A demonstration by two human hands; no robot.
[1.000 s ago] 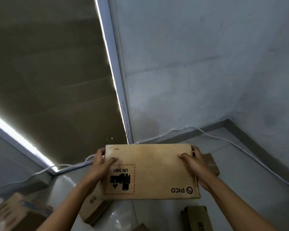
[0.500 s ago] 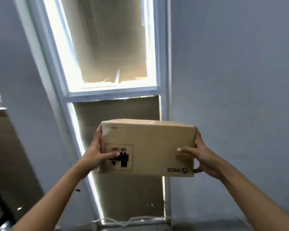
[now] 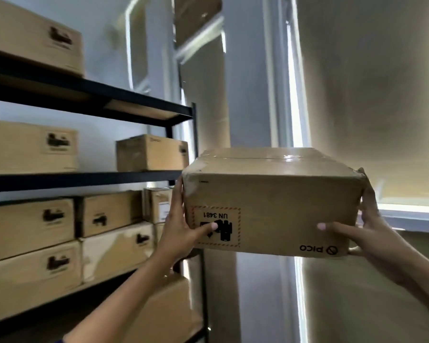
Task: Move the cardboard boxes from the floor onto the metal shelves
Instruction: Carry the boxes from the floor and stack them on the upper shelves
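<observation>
Box (image 3: 270, 204) is up in the air at about chest height, held between both hands, just to the right of the black metal shelves (image 3: 89, 178) and not resting on any of them yet. The left hand (image 3: 181, 229) is clamped on the left end, thumb across the front face right on the red-bordered UN 3481 label (image 3: 217, 225), fingers wrapped round the side. The right hand (image 3: 372, 233) grips the right end the same way — thumb flat on the front near the upside-down PICO logo (image 3: 318, 249), the other fingers behind the corner where I can't see them. The printing is upside down, and the taped top catches some glare.

What's different from half a second back: the view has swung left. Then it was just the window frame and grey wall behind the box; now the shelves fill the left side, stacked with more cardboard boxes (image 3: 109, 214) on several levels. One small box (image 3: 151, 153) sits alone on the middle shelf beside the post. The window (image 3: 357, 120) with its covered panes is off to the right now — grip on the box looks unchanged
</observation>
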